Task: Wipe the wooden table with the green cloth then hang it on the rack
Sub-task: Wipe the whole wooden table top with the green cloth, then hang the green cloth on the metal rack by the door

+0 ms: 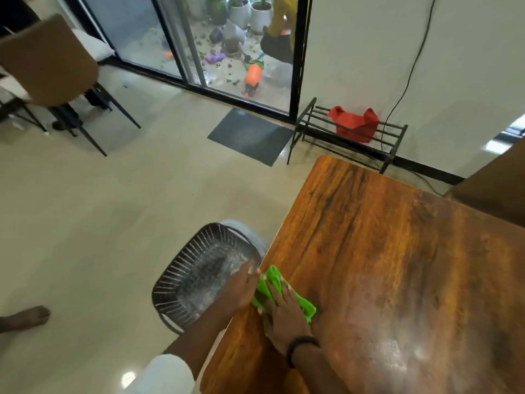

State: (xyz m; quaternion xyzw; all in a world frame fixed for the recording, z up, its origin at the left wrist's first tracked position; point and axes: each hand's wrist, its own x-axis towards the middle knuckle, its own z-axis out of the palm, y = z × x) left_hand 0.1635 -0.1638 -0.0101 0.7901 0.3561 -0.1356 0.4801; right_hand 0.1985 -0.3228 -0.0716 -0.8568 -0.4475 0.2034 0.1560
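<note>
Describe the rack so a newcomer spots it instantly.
Start at the glass sliding door at the top. Just right of its frame, against the white wall, a low black metal rack sits on the floor. A red cloth drapes over its bars.

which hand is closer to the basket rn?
Left. The left hand sits at the table edge beside the basket rim; the right hand presses the cloth further onto the table.
</note>
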